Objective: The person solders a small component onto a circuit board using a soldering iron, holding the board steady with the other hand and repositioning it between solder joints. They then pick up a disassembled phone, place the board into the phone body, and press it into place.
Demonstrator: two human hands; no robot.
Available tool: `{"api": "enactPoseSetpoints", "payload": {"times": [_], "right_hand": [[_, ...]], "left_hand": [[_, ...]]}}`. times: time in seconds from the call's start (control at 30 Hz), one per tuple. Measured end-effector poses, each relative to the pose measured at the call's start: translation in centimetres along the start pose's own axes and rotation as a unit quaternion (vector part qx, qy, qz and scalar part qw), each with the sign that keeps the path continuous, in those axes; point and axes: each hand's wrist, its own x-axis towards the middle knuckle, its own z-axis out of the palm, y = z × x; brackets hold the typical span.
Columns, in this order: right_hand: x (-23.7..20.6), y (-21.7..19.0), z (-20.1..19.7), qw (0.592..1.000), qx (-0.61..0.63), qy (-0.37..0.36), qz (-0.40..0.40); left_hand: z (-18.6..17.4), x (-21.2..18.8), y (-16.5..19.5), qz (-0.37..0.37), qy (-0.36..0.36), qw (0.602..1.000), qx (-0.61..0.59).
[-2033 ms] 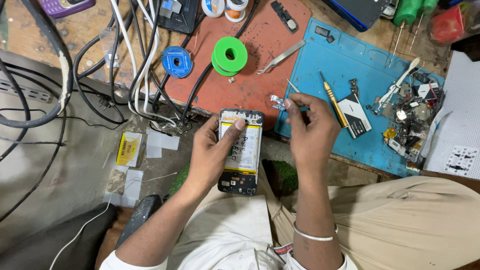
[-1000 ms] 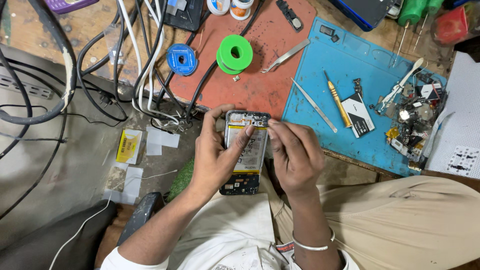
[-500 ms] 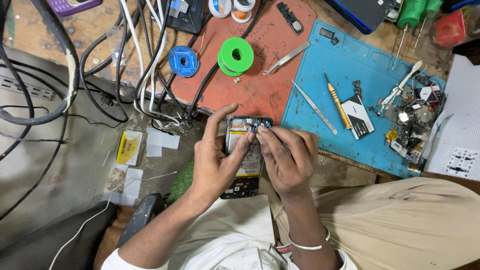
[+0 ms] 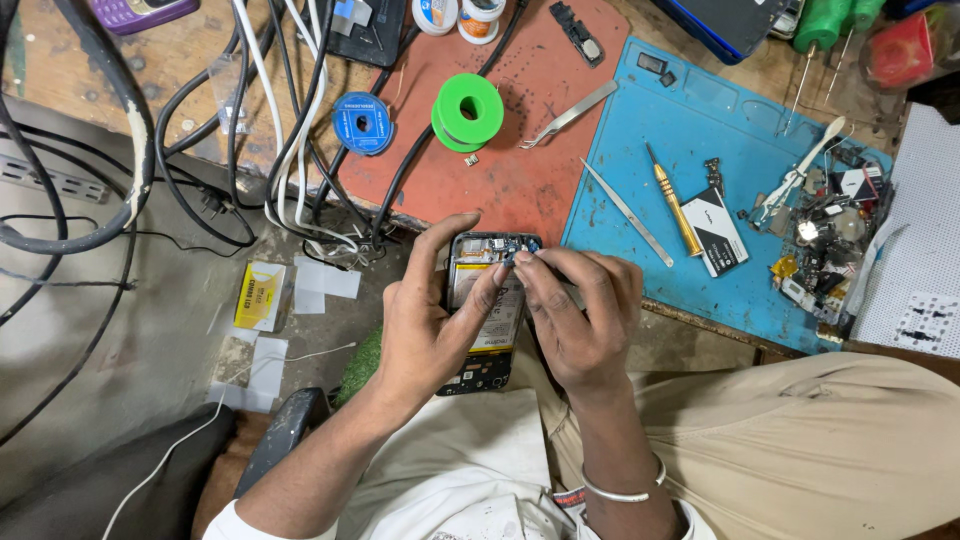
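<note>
Fingers pinch at opened phone top | left hand cradles it

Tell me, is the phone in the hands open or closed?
Open: the phone has no back cover; battery and circuit board show.

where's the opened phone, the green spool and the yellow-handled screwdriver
opened phone (image 4: 492, 330), head view, exposed battery between the hands
green spool (image 4: 468, 110), head view, top flange by the hole
yellow-handled screwdriver (image 4: 677, 212), head view, middle of the handle
</note>
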Motion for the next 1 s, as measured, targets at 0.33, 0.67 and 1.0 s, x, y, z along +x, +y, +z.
{"api": "enactPoseSetpoints", "payload": {"times": [0.33,0.67,1.0], "right_hand": [[0.27,-0.21,-0.01,1.000,0.019,-0.015,-0.004],[0.52,-0.38,0.14,0.999,0.034,-0.013,-0.011],[0.71,-0.56,0.07,0.998,0.048,-0.044,0.021]], "left_hand": [[-0.37,0.06,0.39,-0.014,-0.002,0.999,0.049],[-0.32,-0.03,0.34,-0.025,-0.008,0.999,0.047],[-0.57,0.17,0.19,-0.032,-0.019,0.998,0.046]]}}
